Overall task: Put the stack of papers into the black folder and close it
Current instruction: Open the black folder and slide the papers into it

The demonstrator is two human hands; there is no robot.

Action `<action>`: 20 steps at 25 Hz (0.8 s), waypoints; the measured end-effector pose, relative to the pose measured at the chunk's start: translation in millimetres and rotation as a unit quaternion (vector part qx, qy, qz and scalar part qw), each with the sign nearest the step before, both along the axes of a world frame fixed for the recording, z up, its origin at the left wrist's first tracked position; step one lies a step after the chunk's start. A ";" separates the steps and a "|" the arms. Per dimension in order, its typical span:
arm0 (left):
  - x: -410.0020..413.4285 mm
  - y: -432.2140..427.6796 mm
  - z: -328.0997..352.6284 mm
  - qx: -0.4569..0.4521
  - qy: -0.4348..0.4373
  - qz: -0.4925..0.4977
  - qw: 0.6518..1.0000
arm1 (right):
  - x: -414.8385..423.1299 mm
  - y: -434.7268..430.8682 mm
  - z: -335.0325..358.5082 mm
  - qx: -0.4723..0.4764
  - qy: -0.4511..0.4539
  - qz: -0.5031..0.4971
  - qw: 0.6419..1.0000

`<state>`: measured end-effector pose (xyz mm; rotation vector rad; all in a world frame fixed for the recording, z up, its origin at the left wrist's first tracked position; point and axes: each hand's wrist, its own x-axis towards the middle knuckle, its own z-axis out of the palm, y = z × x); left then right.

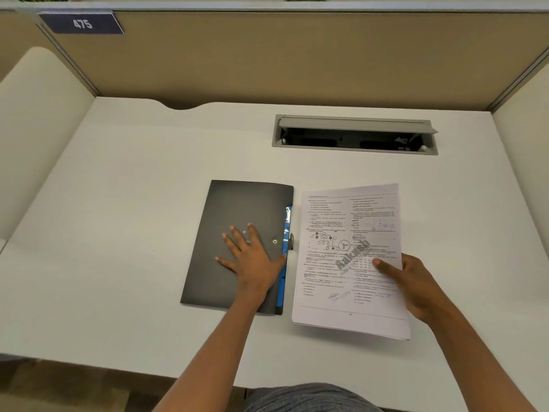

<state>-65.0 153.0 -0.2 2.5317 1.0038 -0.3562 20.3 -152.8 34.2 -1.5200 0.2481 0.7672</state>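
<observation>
A black folder lies shut on the white desk, with a blue inner edge and a snap button along its right side. My left hand rests flat on its cover, fingers spread. To the right of the folder is the stack of printed papers. My right hand grips the stack at its right edge, thumb on top, and the stack's near edge is raised slightly off the desk.
The white desk has a grey cable tray with its lid raised behind the papers. Beige partition walls close off the back and both sides. A blue plate reading 475 hangs at the upper left.
</observation>
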 end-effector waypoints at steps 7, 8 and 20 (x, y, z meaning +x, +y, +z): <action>-5.2 -0.8 31.3 -0.031 -0.081 -0.043 0.995 | 1.6 4.6 10.3 -0.002 0.000 -0.004 1.000; -7.5 -0.5 37.8 -0.037 -0.119 -0.047 0.991 | 1.9 5.9 12.9 -0.001 -0.001 -0.006 1.000; -12.8 9.4 115.4 0.016 -0.184 -0.102 0.978 | 5.7 35.5 80.1 -0.013 -0.051 -0.010 0.999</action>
